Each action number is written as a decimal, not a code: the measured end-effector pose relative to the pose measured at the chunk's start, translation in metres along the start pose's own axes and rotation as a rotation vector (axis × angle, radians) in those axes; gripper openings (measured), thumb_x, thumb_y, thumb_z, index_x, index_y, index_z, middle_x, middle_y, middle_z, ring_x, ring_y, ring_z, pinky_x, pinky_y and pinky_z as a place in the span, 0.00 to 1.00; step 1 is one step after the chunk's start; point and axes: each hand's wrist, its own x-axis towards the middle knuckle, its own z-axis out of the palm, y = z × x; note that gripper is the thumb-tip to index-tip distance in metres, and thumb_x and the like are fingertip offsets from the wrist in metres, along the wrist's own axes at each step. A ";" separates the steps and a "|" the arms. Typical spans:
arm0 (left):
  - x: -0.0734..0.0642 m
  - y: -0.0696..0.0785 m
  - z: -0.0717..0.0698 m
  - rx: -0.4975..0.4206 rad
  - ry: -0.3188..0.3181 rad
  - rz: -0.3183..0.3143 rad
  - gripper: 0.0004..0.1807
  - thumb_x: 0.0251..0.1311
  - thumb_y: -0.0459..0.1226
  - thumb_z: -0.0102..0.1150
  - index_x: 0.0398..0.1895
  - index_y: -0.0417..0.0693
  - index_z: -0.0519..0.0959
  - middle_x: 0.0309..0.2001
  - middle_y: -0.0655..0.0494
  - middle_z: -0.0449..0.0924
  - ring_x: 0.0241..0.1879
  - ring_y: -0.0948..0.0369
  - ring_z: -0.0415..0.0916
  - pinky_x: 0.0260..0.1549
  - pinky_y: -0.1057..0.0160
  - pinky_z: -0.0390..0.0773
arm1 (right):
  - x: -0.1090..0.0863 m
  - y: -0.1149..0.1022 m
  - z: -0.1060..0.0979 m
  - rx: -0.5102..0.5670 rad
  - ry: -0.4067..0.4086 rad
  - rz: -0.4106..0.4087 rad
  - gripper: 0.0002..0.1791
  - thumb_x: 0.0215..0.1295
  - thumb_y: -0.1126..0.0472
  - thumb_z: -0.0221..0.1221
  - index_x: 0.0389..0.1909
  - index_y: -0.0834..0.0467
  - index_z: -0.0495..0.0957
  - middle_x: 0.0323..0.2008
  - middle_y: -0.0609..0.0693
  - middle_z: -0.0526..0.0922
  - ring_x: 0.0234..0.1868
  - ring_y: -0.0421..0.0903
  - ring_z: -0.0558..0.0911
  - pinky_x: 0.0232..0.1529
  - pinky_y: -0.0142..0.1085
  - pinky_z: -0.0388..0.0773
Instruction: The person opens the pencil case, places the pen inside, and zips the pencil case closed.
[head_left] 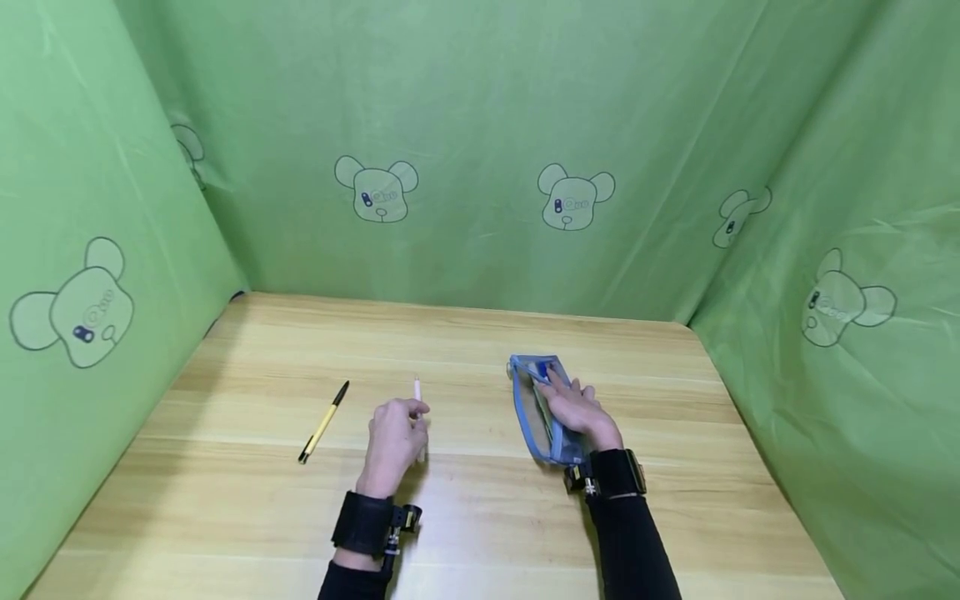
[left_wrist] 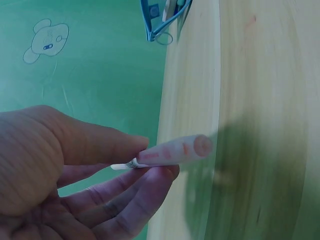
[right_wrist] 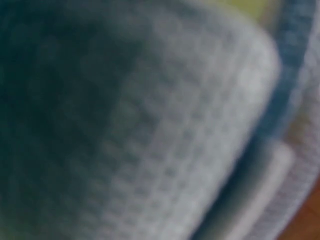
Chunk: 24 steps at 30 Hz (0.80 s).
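Note:
My left hand (head_left: 396, 437) pinches a slim white and pink pen (head_left: 417, 390) between thumb and fingertips, above the table. In the left wrist view, the pen's pale rounded end (left_wrist: 175, 151) with pink markings points toward the camera side. On the right, my right hand (head_left: 581, 414) holds a blue-edged mesh pencil pouch (head_left: 528, 412) whose mouth gapes toward the left. Some fingers lie over its far side, partly hidden. Inside the pouch, a blue item and other slim things show. Blurred grey mesh (right_wrist: 190, 125) fills the right wrist view.
A yellow pen with black ends (head_left: 324, 422) lies on the wooden table (head_left: 465, 525), left of my left hand. Green cloth walls (head_left: 480, 83) with bear prints enclose the table's back and sides.

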 end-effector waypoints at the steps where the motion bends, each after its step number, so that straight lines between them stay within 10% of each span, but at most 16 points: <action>1: 0.000 0.001 0.001 -0.019 -0.012 -0.009 0.14 0.59 0.23 0.60 0.48 0.34 0.84 0.42 0.37 0.86 0.15 0.62 0.76 0.10 0.67 0.75 | 0.000 0.000 0.000 -0.001 -0.001 0.001 0.38 0.78 0.35 0.31 0.82 0.47 0.40 0.83 0.52 0.37 0.81 0.68 0.29 0.75 0.69 0.27; 24: 0.000 0.026 0.030 -0.015 -0.078 0.127 0.16 0.58 0.21 0.61 0.49 0.33 0.83 0.44 0.35 0.86 0.21 0.63 0.77 0.12 0.72 0.73 | 0.002 0.001 0.000 -0.014 -0.003 0.009 0.38 0.78 0.36 0.30 0.82 0.46 0.40 0.84 0.52 0.36 0.81 0.67 0.30 0.76 0.69 0.29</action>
